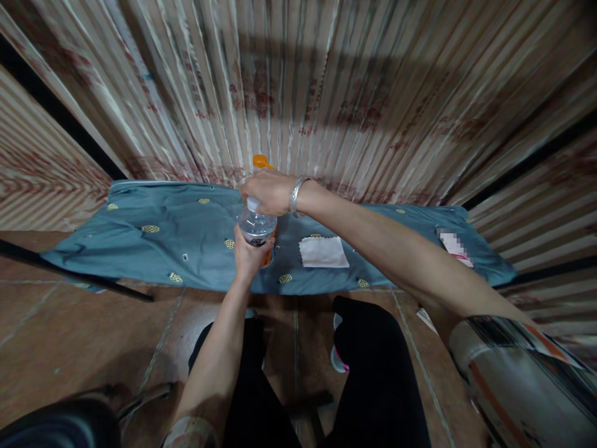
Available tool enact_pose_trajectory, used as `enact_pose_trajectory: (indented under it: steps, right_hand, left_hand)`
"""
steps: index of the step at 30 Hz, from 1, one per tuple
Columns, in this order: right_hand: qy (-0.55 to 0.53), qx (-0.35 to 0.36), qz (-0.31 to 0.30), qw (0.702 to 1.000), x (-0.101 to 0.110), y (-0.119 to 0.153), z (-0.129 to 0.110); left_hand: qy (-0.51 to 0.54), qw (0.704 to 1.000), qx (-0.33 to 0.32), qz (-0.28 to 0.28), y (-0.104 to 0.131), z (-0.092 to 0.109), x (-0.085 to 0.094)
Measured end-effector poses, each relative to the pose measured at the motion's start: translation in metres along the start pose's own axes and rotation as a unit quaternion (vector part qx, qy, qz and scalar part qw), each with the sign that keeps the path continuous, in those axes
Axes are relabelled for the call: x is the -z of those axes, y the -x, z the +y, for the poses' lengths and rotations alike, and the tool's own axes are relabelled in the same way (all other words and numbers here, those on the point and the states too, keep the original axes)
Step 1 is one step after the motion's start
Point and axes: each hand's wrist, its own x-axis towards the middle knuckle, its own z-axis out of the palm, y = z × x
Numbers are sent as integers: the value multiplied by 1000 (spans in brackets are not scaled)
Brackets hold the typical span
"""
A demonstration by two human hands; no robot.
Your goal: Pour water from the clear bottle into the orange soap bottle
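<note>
A clear plastic bottle (256, 222) with a dark-printed label stands upright at the middle of the cloth-covered table. My left hand (250, 252) is wrapped round its lower part. Over the bottle's top, my right hand (270, 191) is closed with its fingers bent down at the white cap (253, 204); the fingertips are mostly hidden. Just behind that hand shows a rounded orange piece (260, 161) with a short stem; whether the hand touches it, I cannot tell. More orange (267, 257) shows beside the bottle's base, largely covered by my left hand.
The narrow table wears a blue-grey cloth (153, 249) with yellow prints. A folded white cloth (323, 252) lies right of the bottle. Farther right is a blurred-out white item (454, 247). A pleated curtain-like sheet (298, 93) hangs behind; dark frame bars (69, 118) flank the table.
</note>
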Motion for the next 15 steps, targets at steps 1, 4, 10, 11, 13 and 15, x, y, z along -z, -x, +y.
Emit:
enact_pose_trajectory:
  steps: [1,4,10,11,13,15]
  right_hand:
    - [-2,-7,3,1000,-1,-1,0]
    - [-9,-24,28,999,-3,-3,1]
    - [-30,0,59,998,1,0,7]
    - [-37,0,65,997,4,4,9]
    - [-60,-9,81,995,8,17,13]
    - [-106,-25,102,989,3,38,16]
  left_hand:
    - [-2,1000,2,-1,0,0,0]
    - [-6,1000,5,-4,-2,0,0]
    - [-1,1000,1,-12,-5,-1,2]
    - [1,1000,0,-12,-5,-2,2]
    - [4,1000,0,-12,-5,-2,3]
    - [6,1000,4,-12,-5,-2,3]
